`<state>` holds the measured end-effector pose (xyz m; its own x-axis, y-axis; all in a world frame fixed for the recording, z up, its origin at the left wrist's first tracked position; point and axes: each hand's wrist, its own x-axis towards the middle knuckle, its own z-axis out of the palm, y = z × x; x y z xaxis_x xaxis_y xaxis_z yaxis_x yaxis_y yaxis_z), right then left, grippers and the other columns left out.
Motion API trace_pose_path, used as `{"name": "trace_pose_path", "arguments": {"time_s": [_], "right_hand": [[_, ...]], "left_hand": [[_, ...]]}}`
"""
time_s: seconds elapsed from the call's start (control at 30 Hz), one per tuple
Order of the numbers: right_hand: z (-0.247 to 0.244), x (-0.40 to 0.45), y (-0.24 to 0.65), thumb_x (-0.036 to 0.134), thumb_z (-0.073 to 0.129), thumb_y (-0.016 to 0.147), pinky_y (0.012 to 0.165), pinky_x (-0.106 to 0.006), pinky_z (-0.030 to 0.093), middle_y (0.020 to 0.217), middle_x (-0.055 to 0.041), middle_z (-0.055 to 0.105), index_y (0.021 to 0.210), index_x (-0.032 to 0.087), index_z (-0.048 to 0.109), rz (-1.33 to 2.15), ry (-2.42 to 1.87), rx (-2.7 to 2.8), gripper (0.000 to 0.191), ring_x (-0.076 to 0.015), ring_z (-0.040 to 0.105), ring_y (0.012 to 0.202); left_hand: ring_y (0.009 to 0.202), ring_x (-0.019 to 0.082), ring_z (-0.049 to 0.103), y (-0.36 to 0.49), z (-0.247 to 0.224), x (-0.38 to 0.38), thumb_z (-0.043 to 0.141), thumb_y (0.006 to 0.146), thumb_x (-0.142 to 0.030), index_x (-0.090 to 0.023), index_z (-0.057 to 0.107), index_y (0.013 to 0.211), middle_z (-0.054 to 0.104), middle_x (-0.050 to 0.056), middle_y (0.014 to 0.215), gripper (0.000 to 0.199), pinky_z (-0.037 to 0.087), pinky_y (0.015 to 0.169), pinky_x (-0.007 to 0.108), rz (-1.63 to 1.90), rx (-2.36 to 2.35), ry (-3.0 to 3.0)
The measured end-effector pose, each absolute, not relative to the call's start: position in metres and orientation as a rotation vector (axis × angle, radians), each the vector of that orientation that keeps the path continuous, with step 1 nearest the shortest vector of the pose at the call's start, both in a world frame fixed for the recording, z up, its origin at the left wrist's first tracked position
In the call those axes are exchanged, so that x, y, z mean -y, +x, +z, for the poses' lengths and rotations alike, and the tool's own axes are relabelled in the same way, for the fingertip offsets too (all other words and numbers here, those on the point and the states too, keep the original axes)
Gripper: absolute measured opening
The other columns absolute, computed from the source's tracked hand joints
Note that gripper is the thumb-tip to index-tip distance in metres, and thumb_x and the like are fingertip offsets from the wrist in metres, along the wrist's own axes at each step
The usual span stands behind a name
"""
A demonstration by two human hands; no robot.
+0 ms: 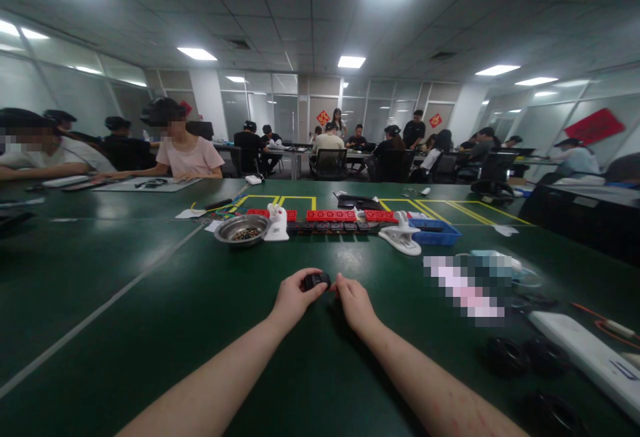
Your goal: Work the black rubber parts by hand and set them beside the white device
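My left hand (294, 295) is closed around a small black rounded part (317, 281), gripped between thumb and fingers just above the green table. My right hand (356, 300) is close by on the right, its thumb and fingertips pinched together at the part's right end. Whatever lies between those right fingertips is too small to make out. Beyond both hands runs a row of red trays (331, 215) with black pieces (333, 227) in front of it. A steel bowl (242, 231) of small metal bits stands left of the row.
White clip stands (277, 223) flank the row, with a blue bin (436, 231) at its right. Several black rings (507, 355) and a long white power strip (590, 350) lie at the near right. A person in a pink shirt (193, 157) sits across to the left.
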<state>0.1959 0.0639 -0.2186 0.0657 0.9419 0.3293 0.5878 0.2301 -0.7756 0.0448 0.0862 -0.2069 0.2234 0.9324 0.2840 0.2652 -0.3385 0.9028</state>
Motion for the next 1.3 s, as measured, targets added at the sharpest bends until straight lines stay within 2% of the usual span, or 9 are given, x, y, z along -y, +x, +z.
{"name": "trace_pose_path", "arguments": {"time_s": [0.1,0.2,0.4,0.67,0.77,0.9,1.07,1.2,1.3], "right_hand": [[-0.221,-0.068,0.198,0.054,0.021,0.082,0.053,-0.023,0.031,0.05,-0.0005,0.045,0.05,0.014,0.046,0.684,-1.437,1.563,0.057,-0.012,0.043,0.053],[-0.22,-0.067,0.198,0.054,0.029,0.08,0.049,-0.021,0.03,0.049,0.0012,0.041,0.05,0.014,0.044,0.759,-1.31,1.556,0.052,-0.0105,0.04,0.05],[-0.211,-0.056,0.194,0.035,0.045,0.078,0.064,-0.024,0.038,0.075,-0.0036,0.055,0.084,0.014,0.057,0.526,-1.172,1.703,0.024,-0.0143,0.048,0.07],[-0.21,-0.05,0.191,0.029,0.052,0.074,0.075,-0.028,0.037,0.085,-0.0041,0.055,0.101,0.017,0.051,0.37,-1.163,1.732,0.03,-0.0161,0.048,0.081],[-0.214,-0.056,0.194,0.042,0.039,0.08,0.067,-0.026,0.038,0.074,-0.0036,0.055,0.084,0.015,0.054,0.47,-1.273,1.58,0.031,-0.0156,0.049,0.073],[-0.217,-0.062,0.199,0.053,0.017,0.083,0.058,-0.025,0.035,0.051,-0.0026,0.049,0.053,0.014,0.052,0.728,-1.353,1.52,0.061,-0.0134,0.048,0.055],[-0.218,-0.061,0.198,0.06,0.031,0.077,0.05,-0.022,0.031,0.045,0.0003,0.042,0.047,0.013,0.045,0.882,-1.249,1.485,0.057,-0.0103,0.041,0.046],[-0.215,-0.061,0.196,0.051,0.036,0.078,0.052,-0.022,0.033,0.053,-0.0003,0.046,0.057,0.012,0.05,0.802,-1.164,1.523,0.046,-0.0114,0.044,0.053],[-0.211,-0.057,0.194,0.036,0.042,0.079,0.062,-0.024,0.038,0.072,-0.0035,0.054,0.083,0.013,0.056,0.689,-1.119,1.655,0.027,-0.0138,0.049,0.066]], "left_hand": [[0.086,0.019,0.056,0.046,-0.2,-0.076,0.065,0.061,-0.031,-0.021,0.06,0.094,0.062,0.003,0.094,0.035,0.044,0.077,0.029,1.082,-1.056,1.858],[0.089,0.02,0.055,0.048,-0.197,-0.071,0.068,0.058,-0.03,-0.024,0.061,0.095,0.062,0.003,0.095,0.038,0.041,0.082,0.032,1.057,-1.042,1.97],[0.093,0.021,0.054,0.045,-0.201,-0.079,0.056,0.068,-0.04,-0.018,0.058,0.101,0.06,0.006,0.101,0.04,0.042,0.083,0.032,1.145,-1.083,1.795],[0.068,0.018,0.059,0.047,-0.209,-0.083,0.053,0.069,-0.042,-0.012,0.061,0.088,0.064,0.007,0.079,0.036,0.047,0.061,0.028,1.137,-1.128,1.646],[0.078,0.019,0.058,0.046,-0.205,-0.08,0.055,0.069,-0.039,-0.016,0.061,0.089,0.064,0.006,0.085,0.031,0.046,0.07,0.029,1.204,-1.168,1.738],[0.086,0.019,0.056,0.044,-0.197,-0.072,0.06,0.065,-0.035,-0.023,0.06,0.093,0.062,0.002,0.093,0.03,0.043,0.078,0.03,1.169,-1.146,1.942],[0.089,0.019,0.055,0.044,-0.194,-0.066,0.066,0.06,-0.033,-0.024,0.06,0.096,0.062,0.002,0.095,0.038,0.042,0.08,0.03,1.069,-1.013,2.055],[0.095,0.021,0.053,0.045,-0.198,-0.069,0.065,0.061,-0.036,-0.023,0.057,0.103,0.06,0.004,0.103,0.046,0.04,0.085,0.033,1.075,-1.063,1.983],[0.085,0.021,0.058,0.046,-0.202,-0.075,0.054,0.069,-0.045,-0.016,0.057,0.102,0.062,0.009,0.095,0.044,0.046,0.072,0.029,1.1,-1.065,1.753]]}}
